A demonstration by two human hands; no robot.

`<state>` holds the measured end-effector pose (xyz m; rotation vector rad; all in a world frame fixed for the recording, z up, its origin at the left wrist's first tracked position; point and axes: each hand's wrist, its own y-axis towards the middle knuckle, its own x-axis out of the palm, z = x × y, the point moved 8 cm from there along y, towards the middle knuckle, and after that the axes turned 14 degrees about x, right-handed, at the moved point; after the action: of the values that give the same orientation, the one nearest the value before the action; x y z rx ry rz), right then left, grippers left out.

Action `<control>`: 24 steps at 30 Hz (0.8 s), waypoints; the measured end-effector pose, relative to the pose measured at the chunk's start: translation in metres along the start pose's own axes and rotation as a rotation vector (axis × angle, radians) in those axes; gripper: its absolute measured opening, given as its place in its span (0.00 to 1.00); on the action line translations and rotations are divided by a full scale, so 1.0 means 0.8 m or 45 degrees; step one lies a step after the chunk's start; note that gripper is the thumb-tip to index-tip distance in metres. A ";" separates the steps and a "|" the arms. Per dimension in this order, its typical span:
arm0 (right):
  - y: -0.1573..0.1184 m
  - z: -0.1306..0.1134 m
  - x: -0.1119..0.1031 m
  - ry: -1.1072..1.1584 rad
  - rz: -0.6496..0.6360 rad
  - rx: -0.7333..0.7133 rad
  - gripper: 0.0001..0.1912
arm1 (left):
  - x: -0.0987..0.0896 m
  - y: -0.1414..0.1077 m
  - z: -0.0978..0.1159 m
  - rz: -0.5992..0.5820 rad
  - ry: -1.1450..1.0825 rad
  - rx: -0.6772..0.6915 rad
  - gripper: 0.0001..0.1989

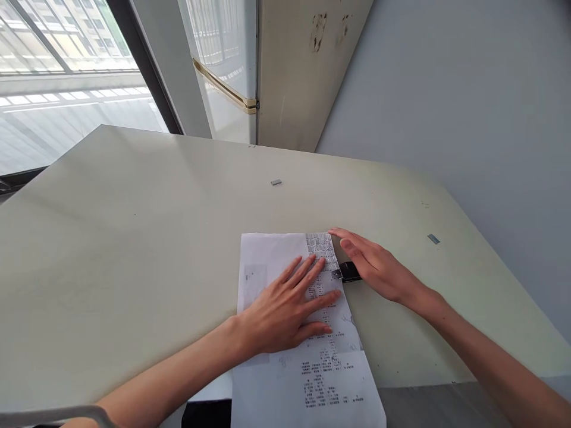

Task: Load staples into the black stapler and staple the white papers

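Note:
Printed paper sheets [276, 392] lie over the near edge of the table, with rows of text and a dense patterned block at the far right corner. Flat on them rests my left hand [285, 309], its fingers spread. My right hand [375, 267] is beside the right edge of the paper, fingers stretched out and thumb apart. Its fingertips are at the sheets' far right corner. A black object [350, 271] sticks out at the paper's right edge, partly covered by my right hand; its kind cannot be made out.
The pale table [134, 267] carries a small grey strip [276, 182] farther back and another grey piece [433, 239] to the right. Behind it stand a fridge [298, 71] and a wall [468, 89]. A window [66, 53] is at the left.

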<state>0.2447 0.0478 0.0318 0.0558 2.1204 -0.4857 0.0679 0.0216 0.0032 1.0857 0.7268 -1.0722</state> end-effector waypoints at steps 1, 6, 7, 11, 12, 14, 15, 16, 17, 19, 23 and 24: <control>0.000 0.001 0.001 -0.013 0.007 0.020 0.33 | 0.000 0.000 0.000 0.014 0.002 0.001 0.29; 0.001 0.001 0.004 -0.061 0.035 0.057 0.31 | 0.001 -0.001 0.000 0.039 -0.001 -0.009 0.29; 0.001 0.000 0.004 -0.075 0.044 0.056 0.31 | 0.002 -0.001 0.000 0.033 -0.004 -0.014 0.29; 0.001 -0.003 0.005 -0.148 0.080 0.051 0.30 | 0.003 0.000 0.000 0.015 -0.018 -0.027 0.29; 0.001 -0.004 0.006 -0.163 0.085 0.049 0.30 | 0.003 0.000 0.000 0.015 -0.021 -0.028 0.28; 0.001 -0.006 0.007 -0.184 0.091 0.039 0.30 | 0.004 0.001 0.000 0.009 -0.025 -0.032 0.29; 0.000 -0.007 0.008 -0.191 0.095 0.032 0.30 | 0.004 0.001 0.000 0.002 -0.025 -0.037 0.29; 0.000 -0.007 0.008 -0.197 0.101 0.027 0.29 | 0.005 0.001 0.000 -0.003 -0.024 -0.043 0.29; 0.000 -0.008 0.008 -0.200 0.108 0.023 0.29 | 0.005 0.001 0.000 -0.003 -0.021 -0.050 0.28; 0.000 -0.009 0.008 -0.205 0.117 0.019 0.29 | 0.004 0.001 0.000 0.008 -0.015 -0.062 0.28; 0.001 -0.010 0.008 -0.199 0.119 0.022 0.28 | 0.003 0.000 0.001 0.041 -0.011 -0.067 0.28; 0.001 -0.010 0.008 -0.196 0.119 0.022 0.28 | 0.003 0.000 0.001 0.049 -0.011 -0.066 0.28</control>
<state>0.2346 0.0507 0.0304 0.1234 1.9538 -0.4386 0.0684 0.0200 0.0010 1.0461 0.7203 -1.0191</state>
